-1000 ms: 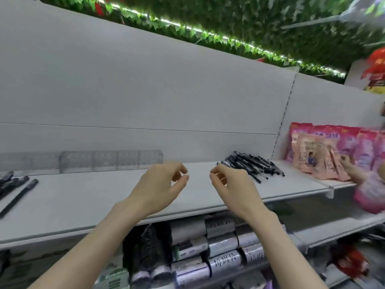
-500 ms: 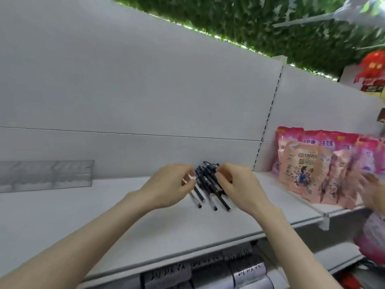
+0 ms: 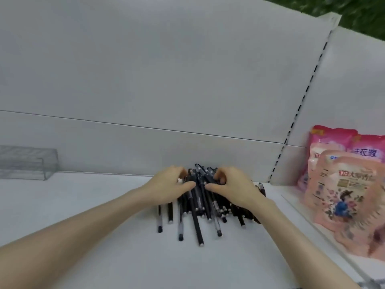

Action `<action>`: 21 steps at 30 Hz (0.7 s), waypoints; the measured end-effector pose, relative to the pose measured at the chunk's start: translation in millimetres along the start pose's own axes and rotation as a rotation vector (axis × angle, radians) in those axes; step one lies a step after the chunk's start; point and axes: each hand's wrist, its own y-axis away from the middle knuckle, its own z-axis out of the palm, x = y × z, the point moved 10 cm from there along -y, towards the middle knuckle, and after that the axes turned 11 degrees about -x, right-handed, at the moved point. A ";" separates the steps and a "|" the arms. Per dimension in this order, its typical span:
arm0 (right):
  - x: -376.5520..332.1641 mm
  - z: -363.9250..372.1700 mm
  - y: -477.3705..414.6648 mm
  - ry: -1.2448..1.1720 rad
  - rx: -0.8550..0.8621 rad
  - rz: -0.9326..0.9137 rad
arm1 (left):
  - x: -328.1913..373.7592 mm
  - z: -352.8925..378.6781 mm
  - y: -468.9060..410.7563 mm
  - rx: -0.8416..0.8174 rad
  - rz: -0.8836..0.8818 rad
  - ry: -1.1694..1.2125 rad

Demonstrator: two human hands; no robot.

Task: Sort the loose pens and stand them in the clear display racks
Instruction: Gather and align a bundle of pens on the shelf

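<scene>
A pile of several black pens [image 3: 200,207] lies on the white shelf [image 3: 104,215] against the back wall. My left hand [image 3: 168,186] rests on the pile's left side with its fingers curled over the pens. My right hand [image 3: 231,187] covers the right side, fingers curled around the pens too. Both hands press the bundle together; pen ends stick out toward me below them. A clear display rack [image 3: 27,162] stands at the far left of the shelf, apart from both hands, with no pens visible in it.
Pink and peach product bags [image 3: 345,192] stand on the adjoining shelf at the right, past a slotted upright [image 3: 300,113]. The white back panel rises behind the pens.
The view has moved closer to the pen pile. Both hands have gone from hovering apart over the shelf to closing on the pile from either side.
</scene>
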 end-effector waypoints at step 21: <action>21.6 2.7 -14.0 -0.785 -0.098 -0.149 | -22.8 9.5 -11.9 0.081 -0.363 0.187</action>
